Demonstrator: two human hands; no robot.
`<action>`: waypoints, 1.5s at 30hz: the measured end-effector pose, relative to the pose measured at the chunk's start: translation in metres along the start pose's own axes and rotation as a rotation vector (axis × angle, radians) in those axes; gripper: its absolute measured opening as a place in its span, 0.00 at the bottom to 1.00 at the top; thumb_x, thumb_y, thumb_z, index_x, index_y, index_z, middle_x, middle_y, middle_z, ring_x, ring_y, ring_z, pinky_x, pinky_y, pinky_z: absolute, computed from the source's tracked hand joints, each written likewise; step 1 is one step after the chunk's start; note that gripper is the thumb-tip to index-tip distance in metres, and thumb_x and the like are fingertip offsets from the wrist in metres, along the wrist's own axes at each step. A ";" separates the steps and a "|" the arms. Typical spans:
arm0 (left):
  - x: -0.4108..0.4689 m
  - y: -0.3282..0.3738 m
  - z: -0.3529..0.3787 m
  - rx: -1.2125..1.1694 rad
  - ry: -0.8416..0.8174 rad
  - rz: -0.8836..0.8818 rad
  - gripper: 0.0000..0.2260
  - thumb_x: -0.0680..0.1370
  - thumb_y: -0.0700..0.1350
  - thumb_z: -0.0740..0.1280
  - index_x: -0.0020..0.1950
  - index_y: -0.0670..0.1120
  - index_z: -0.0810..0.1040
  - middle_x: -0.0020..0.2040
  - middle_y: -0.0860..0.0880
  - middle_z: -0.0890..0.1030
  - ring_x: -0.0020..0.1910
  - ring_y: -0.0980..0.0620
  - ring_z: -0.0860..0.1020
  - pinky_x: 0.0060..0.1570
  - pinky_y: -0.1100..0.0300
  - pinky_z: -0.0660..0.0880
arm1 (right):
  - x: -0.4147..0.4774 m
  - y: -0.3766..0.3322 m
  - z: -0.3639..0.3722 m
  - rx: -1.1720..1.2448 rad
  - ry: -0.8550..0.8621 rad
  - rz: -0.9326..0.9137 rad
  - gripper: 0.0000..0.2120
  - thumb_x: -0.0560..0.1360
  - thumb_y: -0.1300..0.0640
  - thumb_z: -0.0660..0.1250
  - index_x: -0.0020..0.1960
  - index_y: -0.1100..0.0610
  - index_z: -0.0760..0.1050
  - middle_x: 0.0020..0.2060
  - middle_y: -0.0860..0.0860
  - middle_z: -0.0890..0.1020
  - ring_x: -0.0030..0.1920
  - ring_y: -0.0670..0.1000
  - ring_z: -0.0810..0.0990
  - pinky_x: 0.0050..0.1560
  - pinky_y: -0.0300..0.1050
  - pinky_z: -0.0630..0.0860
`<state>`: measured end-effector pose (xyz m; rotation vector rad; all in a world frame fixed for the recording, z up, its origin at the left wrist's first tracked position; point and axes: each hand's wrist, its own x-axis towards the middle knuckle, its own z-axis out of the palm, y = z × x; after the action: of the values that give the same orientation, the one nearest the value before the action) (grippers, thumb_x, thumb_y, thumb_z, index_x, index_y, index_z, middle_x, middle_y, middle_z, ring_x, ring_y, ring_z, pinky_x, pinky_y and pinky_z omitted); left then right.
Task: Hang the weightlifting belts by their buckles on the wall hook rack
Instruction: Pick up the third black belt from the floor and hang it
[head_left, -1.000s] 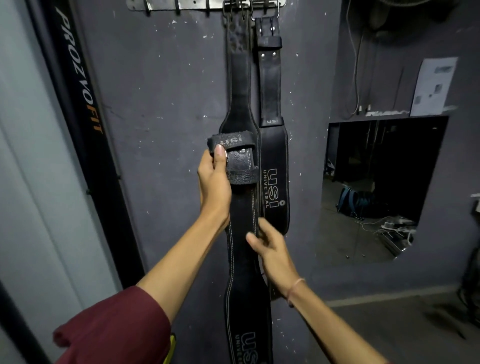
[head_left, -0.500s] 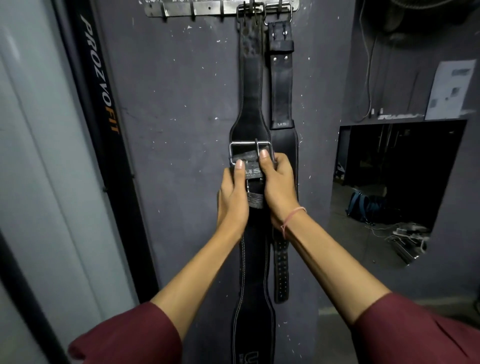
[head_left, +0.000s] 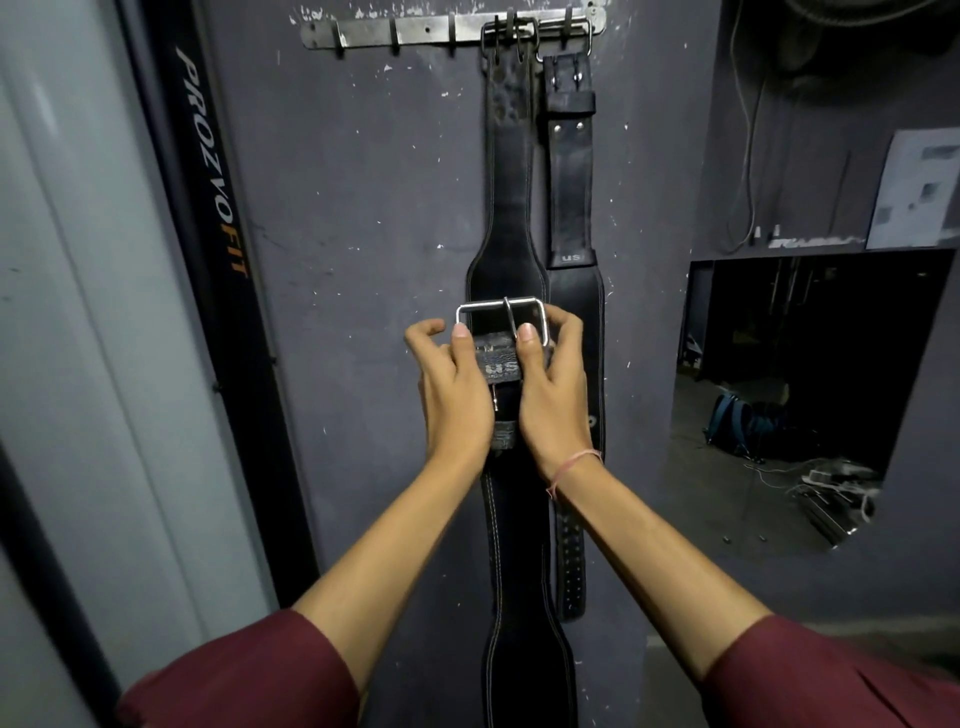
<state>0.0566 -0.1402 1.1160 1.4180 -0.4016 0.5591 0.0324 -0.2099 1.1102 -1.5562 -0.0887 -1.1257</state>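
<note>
Belt (head_left: 500, 359) is pinched just below its buckle (head_left: 501, 310) by the left hand (head_left: 456, 397) and right hand (head_left: 551, 397), thumbs in front; best lift it level onto a bare hook (head_left: 396, 40).

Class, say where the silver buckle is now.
Head view, centre: the silver buckle is held between left hand and right hand, in front of the hung belts, below the hook rack.

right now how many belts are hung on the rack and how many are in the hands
black leather belts hung on the metal wall hook rack: 2 (left hung belt, right hung belt)
black leather belt with a silver buckle, held by left hand and right hand: 1
total: 3
</note>
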 end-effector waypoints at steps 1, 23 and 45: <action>-0.001 0.000 0.001 0.041 -0.019 0.026 0.08 0.86 0.50 0.53 0.57 0.48 0.69 0.45 0.54 0.76 0.45 0.55 0.75 0.45 0.64 0.71 | 0.001 0.001 0.000 -0.002 0.010 -0.008 0.08 0.82 0.50 0.59 0.59 0.51 0.68 0.46 0.49 0.81 0.46 0.50 0.81 0.51 0.58 0.78; 0.076 -0.012 0.037 0.068 0.085 0.351 0.17 0.86 0.46 0.54 0.45 0.42 0.78 0.43 0.51 0.84 0.43 0.56 0.80 0.45 0.62 0.73 | 0.104 0.023 0.016 -0.150 0.055 -0.148 0.17 0.84 0.55 0.52 0.37 0.46 0.68 0.38 0.48 0.78 0.48 0.57 0.77 0.46 0.48 0.71; 0.323 -0.001 0.069 0.085 0.163 0.372 0.18 0.86 0.45 0.54 0.42 0.40 0.76 0.41 0.42 0.80 0.43 0.45 0.75 0.42 0.56 0.65 | 0.268 0.041 0.137 -0.134 -0.009 -0.369 0.11 0.84 0.54 0.54 0.46 0.59 0.69 0.37 0.48 0.73 0.38 0.44 0.70 0.38 0.33 0.66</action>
<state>0.3230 -0.1682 1.3091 1.3739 -0.5190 0.9974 0.2822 -0.2491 1.2789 -1.7076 -0.3232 -1.4366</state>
